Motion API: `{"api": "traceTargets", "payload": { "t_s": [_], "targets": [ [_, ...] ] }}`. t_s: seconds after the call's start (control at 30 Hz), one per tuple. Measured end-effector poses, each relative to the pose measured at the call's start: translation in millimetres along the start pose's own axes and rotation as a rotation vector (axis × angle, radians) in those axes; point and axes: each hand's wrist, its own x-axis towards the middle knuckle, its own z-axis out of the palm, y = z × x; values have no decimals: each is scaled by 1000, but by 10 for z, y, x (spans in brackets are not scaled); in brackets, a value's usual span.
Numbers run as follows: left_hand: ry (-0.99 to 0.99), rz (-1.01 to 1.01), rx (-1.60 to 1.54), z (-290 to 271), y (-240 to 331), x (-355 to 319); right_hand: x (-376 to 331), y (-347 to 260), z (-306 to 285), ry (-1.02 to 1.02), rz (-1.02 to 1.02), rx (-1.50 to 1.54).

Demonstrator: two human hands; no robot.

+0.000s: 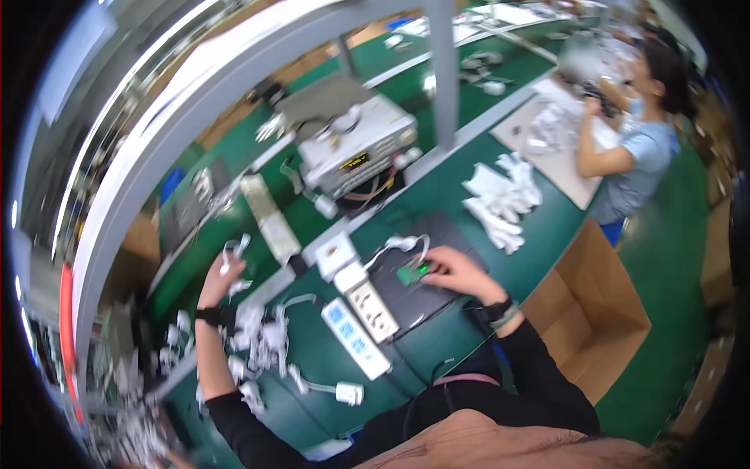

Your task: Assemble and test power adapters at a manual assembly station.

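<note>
A: Which step is being worked at the green bench (547, 223)?

B: By judgement, a test or fitting step. A small green circuit board (408, 273) is being pressed onto the dark fixture pad (418, 301) at the centre of the frame by the right hand (457, 271); its grip is being closed on the board with the fingertips.

A: And the left hand (219, 275)?

B: It is being raised at centre left, with a white corded part (233, 254) being pinched in its closed grip, just above the heap of white corded parts (262, 340).

A: What is being called for next?

B: Probably the white part is to be carried across to the pad, past the white power strips (361, 324), and lined up with the board. A white cable (406, 244) is lying just above the board, so tangling is to be watched.
</note>
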Motion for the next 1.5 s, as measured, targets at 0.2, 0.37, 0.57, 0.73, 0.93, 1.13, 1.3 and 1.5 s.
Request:
{"api": "traceTargets", "payload": {
  "t_s": [0.2,0.37,0.57,0.73,0.93,1.13,1.3,1.5],
  "targets": [
    [-411,192,-301,495,1269,-1161,-153,-825,102,186,-60,-1],
    [-673,650,-30,992,1643,-1241,-19,-1229,627,215,-331,160],
    [-478,226,-271,1360,1222,-1066,-581,-881,471,-803,236,276],
    [-377,334,-66,1831,675,-931,-946,-570,143,-689,-18,197],
    [-311,569,246,2113,569,-862,-991,-631,-263,-664,-55,-618],
    [-416,629,411,2172,678,-893,-473,-490,-313,-241,-166,-799],
    [-449,564,213,2147,595,-831,42,-220,-112,49,-411,-621],
    [-491,339,137,2133,661,-893,160,44,25,2,-91,-237]
  ]
}}
